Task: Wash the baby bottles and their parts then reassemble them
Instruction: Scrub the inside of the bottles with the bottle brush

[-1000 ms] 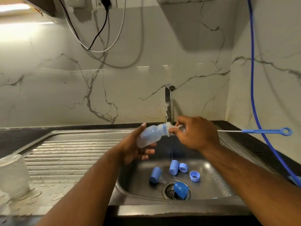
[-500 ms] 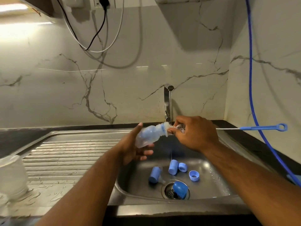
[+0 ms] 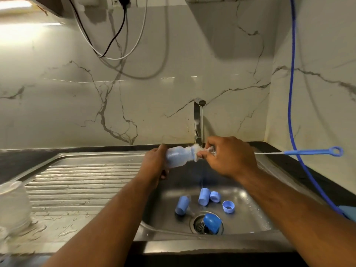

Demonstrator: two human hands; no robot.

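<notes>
My left hand (image 3: 154, 163) grips a translucent blue baby bottle (image 3: 178, 157), held sideways over the sink basin (image 3: 248, 218) with its mouth pointing right. My right hand (image 3: 229, 157) pinches the wire of a bottle brush (image 3: 312, 152) close to the white bristles, which sit in the bottle's mouth. The brush's blue looped handle sticks out to the right. A thin trickle of water falls from under the bottle's mouth. In the basin lie two blue cylindrical parts (image 3: 182, 205) (image 3: 204, 196), a small ring (image 3: 215, 196), a collar ring (image 3: 228, 206) and a blue dome cap (image 3: 212, 222) on the drain.
A steel tap (image 3: 198, 122) stands behind the hands at the marble wall. The ribbed draining board (image 3: 81, 182) stretches left, with an upturned clear container (image 3: 12, 205) at its near left. A blue hose (image 3: 292, 93) hangs down the right wall. Cables dangle at the top.
Both hands with the bottle and brush have risen slightly. The left hand's fingers have closed further round the bottle's base, and the bottle lies more level.
</notes>
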